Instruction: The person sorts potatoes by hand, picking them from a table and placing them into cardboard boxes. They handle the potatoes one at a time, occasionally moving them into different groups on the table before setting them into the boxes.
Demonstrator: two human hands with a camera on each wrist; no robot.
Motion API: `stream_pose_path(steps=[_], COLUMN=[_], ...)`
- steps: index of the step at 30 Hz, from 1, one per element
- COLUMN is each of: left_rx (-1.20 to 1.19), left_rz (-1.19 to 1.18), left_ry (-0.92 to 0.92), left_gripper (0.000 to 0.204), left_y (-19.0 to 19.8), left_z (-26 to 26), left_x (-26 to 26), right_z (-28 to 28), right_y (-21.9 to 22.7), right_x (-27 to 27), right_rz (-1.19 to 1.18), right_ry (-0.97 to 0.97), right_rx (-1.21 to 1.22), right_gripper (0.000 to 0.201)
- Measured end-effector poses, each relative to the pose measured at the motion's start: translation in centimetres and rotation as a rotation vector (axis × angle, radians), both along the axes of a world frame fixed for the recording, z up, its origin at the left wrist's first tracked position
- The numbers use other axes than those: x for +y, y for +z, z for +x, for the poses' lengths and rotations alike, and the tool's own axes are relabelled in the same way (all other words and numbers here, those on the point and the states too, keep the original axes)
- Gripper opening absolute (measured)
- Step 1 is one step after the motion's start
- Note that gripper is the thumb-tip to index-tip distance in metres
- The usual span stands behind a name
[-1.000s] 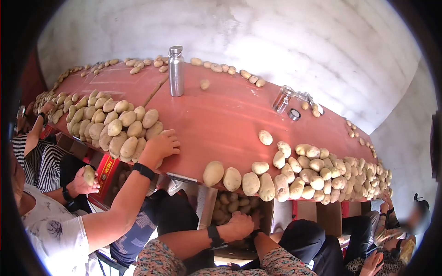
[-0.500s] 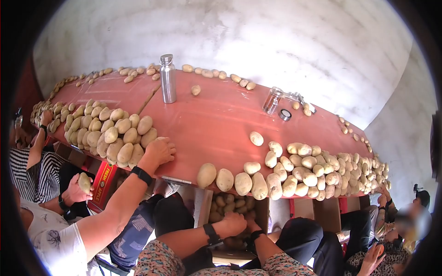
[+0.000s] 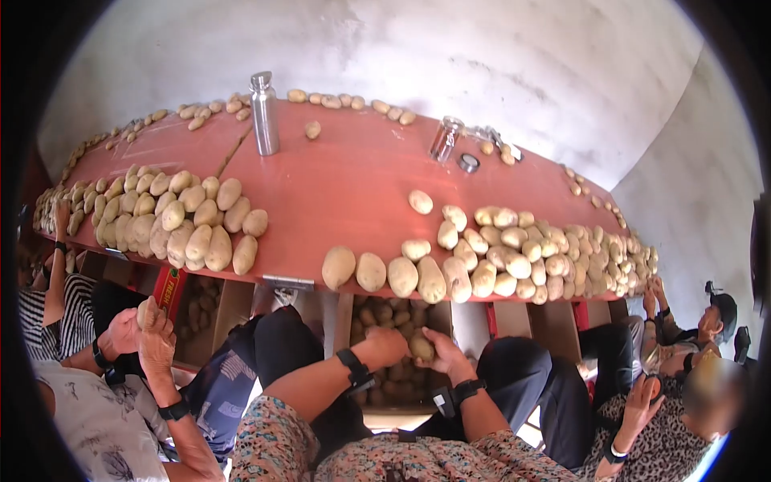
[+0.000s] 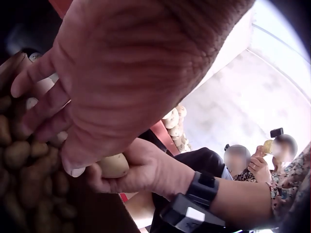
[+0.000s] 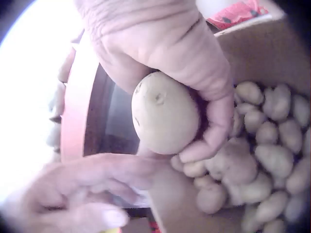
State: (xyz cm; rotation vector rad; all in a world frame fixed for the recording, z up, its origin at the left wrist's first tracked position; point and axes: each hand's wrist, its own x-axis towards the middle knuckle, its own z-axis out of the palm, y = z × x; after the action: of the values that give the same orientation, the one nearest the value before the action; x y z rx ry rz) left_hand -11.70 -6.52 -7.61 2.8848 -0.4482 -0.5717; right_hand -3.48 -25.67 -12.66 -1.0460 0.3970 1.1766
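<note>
Over an open cardboard box [image 3: 346, 325] of potatoes [image 3: 393, 386], my right hand [image 3: 446, 358] grips one pale potato [image 3: 422, 347]. In the right wrist view my right hand [image 5: 170, 53] wraps its fingers round that potato [image 5: 165, 114], and dark spots show on its skin. Beside it, my left hand [image 3: 384, 347] holds nothing. The left wrist view has my left hand [image 4: 121, 77] large in front, fingers loosely extended, partly hiding the potato [image 4: 114, 166] in my right hand [image 4: 150, 170].
Potatoes lie heaped along the red table's [image 3: 337, 185] near edge, left [image 3: 161, 217] and right [image 3: 546, 257]. A steel bottle [image 3: 264, 114] and glass jar [image 3: 446, 139] stand farther back. At left, a neighbour's hands [image 3: 140, 333] hold a potato; another person [image 3: 675, 402] sits at right.
My hands, close together before, are now apart, and the potato in my right hand has come into view. The left neighbour's hand has left the table heap and joined their other hand.
</note>
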Motion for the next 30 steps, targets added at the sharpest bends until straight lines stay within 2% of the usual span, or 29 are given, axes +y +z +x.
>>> stream_pose_path(steps=[2,4,6,7,10,12,14,15,17,18,20,21,22,24,26,28,30], left_rx=[-0.008,-0.112,-0.104,-0.141,-0.173,-0.166,-0.031,-0.029,0.005,0.004,-0.037,-0.035,-0.051,-0.057,-0.098,-0.126,-0.157], left_rz=[-0.006,0.015,-0.002,-0.006,-0.023,-0.035,-0.004,-0.005,0.046,0.046,0.026,0.026,0.013,-0.006,-0.008,-0.012,-0.016], left_ry=[0.020,0.016,-0.001,-0.018,-0.033,-0.026,-0.016,-0.014,-0.003,0.000,-0.022,-0.017,-0.006,0.000,-0.001,-0.013,-0.023], left_gripper=[0.020,0.019,0.018,0.018,0.019,0.020,0.026,0.026,0.026,0.026,0.025,0.025,0.025,0.024,0.022,0.021,0.020], left_y=[0.3,0.6,0.8,0.4,0.5,0.6,0.6,0.7,1.1,0.9,0.4,0.4,0.4,0.2,-0.1,0.1,0.2], left_z=[-0.1,-0.2,-0.3,-0.2,-0.2,-0.1,0.1,0.0,0.0,0.0,0.0,0.0,0.0,-0.2,-0.2,-0.5,-0.7], left_x=[0.4,0.6,0.5,0.4,0.2,0.0,-0.3,-0.5,-0.8,-0.8,-0.9,-0.8,-0.8,-1.0,-1.2,-1.2,-1.1], right_z=[-1.1,-1.9,-2.6,-2.8,-2.2,-0.2,2.9,4.0,5.5,6.3,8.1,8.4,8.3,7.5,7.9,7.8,8.2], right_y=[2.9,6.4,10.7,12.6,17.9,19.2,19.9,20.6,21.8,21.4,19.3,19.3,19.2,19.1,18.3,18.4,18.0], right_x=[-0.4,-0.7,-0.6,-0.3,1.3,2.5,4.1,5.3,7.8,8.6,9.8,10.3,10.5,10.1,9.6,9.4,9.5], right_rz=[-0.018,-0.042,0.069,0.063,0.101,-0.149,-0.442,-0.440,-0.637,-0.635,-0.954,-1.075,-1.068,-1.248,-1.243,-1.182,-1.173], right_ry=[0.064,0.067,0.154,0.153,0.149,0.136,0.204,0.207,0.223,0.225,0.295,0.469,0.474,0.625,0.569,0.484,0.514], right_rx=[-0.236,-0.288,-0.509,-0.508,-0.842,-1.193,-1.732,-1.731,-1.864,-1.867,-1.847,-1.815,-1.816,-1.767,-1.750,-1.887,-1.836], right_gripper=[0.033,0.041,0.052,0.052,0.061,0.059,0.055,0.055,0.052,0.052,0.049,0.044,0.044,0.042,0.042,0.035,0.035])
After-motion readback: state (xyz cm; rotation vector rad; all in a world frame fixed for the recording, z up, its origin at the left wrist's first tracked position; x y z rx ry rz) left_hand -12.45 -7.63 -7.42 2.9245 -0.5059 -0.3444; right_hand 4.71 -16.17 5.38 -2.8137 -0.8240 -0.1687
